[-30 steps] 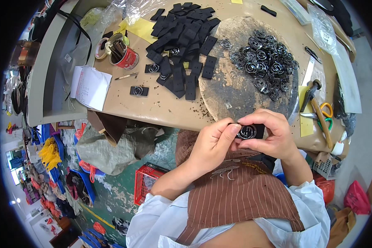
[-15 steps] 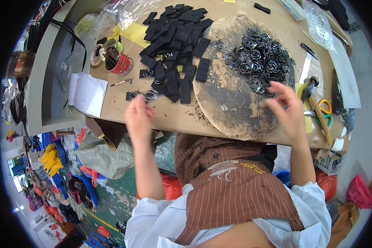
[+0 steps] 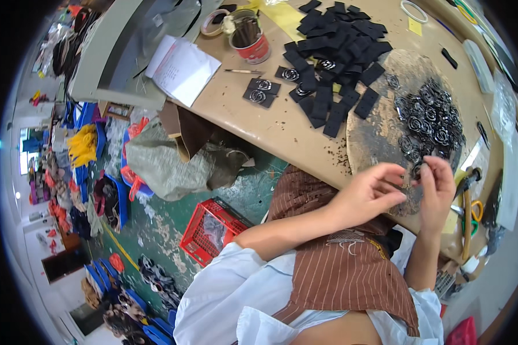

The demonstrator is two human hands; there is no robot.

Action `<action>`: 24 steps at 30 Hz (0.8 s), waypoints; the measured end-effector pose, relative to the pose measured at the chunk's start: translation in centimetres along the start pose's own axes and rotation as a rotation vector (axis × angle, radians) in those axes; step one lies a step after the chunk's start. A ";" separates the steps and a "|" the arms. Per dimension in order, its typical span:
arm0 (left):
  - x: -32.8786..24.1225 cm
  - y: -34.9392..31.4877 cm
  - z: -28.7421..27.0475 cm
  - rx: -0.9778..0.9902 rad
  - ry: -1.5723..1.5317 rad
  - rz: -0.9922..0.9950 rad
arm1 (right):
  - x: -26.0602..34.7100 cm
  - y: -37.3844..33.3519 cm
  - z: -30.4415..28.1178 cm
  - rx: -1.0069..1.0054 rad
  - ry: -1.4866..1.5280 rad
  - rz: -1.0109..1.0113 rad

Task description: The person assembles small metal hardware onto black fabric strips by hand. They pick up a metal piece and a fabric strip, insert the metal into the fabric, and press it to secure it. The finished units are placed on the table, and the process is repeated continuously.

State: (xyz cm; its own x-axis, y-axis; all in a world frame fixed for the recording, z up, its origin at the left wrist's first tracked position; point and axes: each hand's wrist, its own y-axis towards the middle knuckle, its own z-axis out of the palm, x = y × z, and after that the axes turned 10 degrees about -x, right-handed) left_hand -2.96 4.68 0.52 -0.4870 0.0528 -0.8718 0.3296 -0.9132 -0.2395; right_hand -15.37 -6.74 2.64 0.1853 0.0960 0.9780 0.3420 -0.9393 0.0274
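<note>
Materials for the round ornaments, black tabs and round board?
Round ornaments: probably metal, glossy dark finish; sharp highlights on curved rims.
Black tabs: matte leather, synthetic or fabric, can't tell which; flat, little shine.
Round board: possibly wood or stone; matte, worn, patchy tan and black surface.

Dark metallic coils (image 3: 434, 123) gleam with a high gloss against the rough, scuffed face of a round board (image 3: 368, 126), while black strips (image 3: 351, 43) look flat and matt. The tan surface (image 3: 242, 106) carries a faint sheen. A notepad (image 3: 184, 72) shows matt paper, a red can (image 3: 254, 52) a glossy skin, a hammer (image 3: 467, 225) a smooth wooden handle, an apron (image 3: 351, 279) striped cloth.
</note>
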 end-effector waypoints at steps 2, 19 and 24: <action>0.6 0.6 0.6 -0.031 -0.197 -0.048 | 0.6 -1.6 0.9 -0.006 -0.043 -0.154; -3.4 -2.1 -3.1 0.136 0.144 -0.249 | 3.9 -0.8 -0.2 0.642 -0.190 -0.625; -1.9 -1.9 -2.1 -0.025 -0.070 -0.115 | 1.2 -3.2 0.8 0.286 -0.182 -0.700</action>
State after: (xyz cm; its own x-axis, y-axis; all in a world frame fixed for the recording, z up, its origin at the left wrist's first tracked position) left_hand -0.97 7.19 1.76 -0.5782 0.1277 -0.8059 0.2876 -0.8924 -0.3477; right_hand -15.48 -3.37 3.54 -0.0219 0.7115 0.7023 0.6551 -0.5204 0.5477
